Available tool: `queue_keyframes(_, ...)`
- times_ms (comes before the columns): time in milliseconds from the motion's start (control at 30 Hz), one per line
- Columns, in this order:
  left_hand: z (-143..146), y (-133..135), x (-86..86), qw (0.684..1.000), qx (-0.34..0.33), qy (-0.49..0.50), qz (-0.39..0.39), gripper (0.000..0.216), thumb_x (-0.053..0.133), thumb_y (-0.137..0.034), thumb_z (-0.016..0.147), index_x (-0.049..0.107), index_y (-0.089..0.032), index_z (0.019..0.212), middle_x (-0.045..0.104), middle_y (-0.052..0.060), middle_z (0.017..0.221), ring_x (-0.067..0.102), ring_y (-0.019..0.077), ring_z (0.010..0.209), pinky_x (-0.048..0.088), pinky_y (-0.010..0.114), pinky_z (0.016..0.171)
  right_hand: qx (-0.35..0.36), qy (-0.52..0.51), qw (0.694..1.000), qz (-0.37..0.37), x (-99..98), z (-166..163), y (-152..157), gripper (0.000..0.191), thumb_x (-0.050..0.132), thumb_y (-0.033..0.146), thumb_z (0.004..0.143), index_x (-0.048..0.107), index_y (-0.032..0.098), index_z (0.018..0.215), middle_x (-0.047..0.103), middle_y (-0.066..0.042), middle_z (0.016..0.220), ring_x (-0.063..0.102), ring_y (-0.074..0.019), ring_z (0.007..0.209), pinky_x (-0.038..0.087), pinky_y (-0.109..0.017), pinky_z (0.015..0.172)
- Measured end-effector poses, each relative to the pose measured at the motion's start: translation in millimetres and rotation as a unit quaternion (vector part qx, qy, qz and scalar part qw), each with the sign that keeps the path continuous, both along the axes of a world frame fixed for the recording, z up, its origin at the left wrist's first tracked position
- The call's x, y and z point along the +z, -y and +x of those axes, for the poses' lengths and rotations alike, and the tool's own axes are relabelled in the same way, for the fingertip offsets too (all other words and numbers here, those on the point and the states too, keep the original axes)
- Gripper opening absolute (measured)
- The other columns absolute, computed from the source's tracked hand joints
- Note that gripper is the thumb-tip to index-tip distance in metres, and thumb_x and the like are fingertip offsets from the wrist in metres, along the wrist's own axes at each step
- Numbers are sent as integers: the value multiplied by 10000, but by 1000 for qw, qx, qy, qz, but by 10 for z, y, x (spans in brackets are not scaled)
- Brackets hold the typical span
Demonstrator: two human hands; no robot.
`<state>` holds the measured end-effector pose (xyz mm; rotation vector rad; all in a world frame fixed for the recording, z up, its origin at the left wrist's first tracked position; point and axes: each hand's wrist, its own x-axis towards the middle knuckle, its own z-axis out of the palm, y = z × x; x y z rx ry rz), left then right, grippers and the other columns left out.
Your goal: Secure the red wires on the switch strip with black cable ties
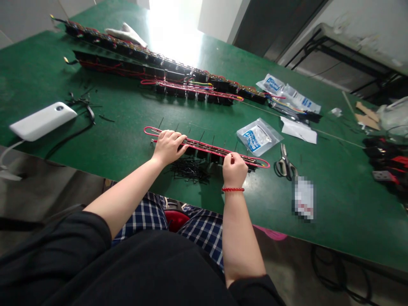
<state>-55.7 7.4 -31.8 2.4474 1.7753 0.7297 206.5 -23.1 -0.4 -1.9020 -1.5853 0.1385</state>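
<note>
A long strip of black sockets wired with red looped wire lies on the green table in front of me. My left hand rests on its left part, fingers curled over the wires. My right hand, with a red bead bracelet on the wrist, is closed in a pinch at the strip's right part, holding something small I cannot make out. A heap of black cable ties lies between my hands, just below the strip.
Scissors lie right of the strip, beside small plastic bags. More wired strips stretch across the far table. A white power bank with cable sits at left. Red and black parts lie at right.
</note>
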Motion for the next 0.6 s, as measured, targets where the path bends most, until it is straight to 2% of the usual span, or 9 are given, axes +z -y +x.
queue_keyframes(200,-3,-1,-1,1000,1,-6,3,392,474,-499,988,658,-254,1232,686,88,1174,542,312,1136,343,506,1060,49,42,997,44,104,51,46,329,437,311,931,738,179,941,729,-89,857,630,-208,800,464,-298,757)
queue_keyframes(300,-4,-4,-1,1000,0,-7,3,392,475,-503,987,661,-254,1226,687,86,1164,542,311,1129,345,503,1058,60,42,996,57,125,118,160,338,442,311,936,747,169,969,737,-95,863,638,-206,786,489,-314,781)
queue_keyframes(467,-4,-5,-3,1000,-1,-5,2,383,478,-499,986,656,-263,1230,686,84,1170,538,310,1134,343,506,1059,44,50,996,51,93,234,444,320,476,311,923,759,165,943,738,-84,827,627,-187,697,502,-309,725)
queue_keyframes(600,0,0,-3,1000,-2,2,-1,383,477,-498,987,654,-264,1233,683,88,1168,534,310,1143,338,506,1065,32,51,997,53,81,315,618,344,478,309,935,773,153,1018,768,-97,896,643,-178,689,517,-306,729)
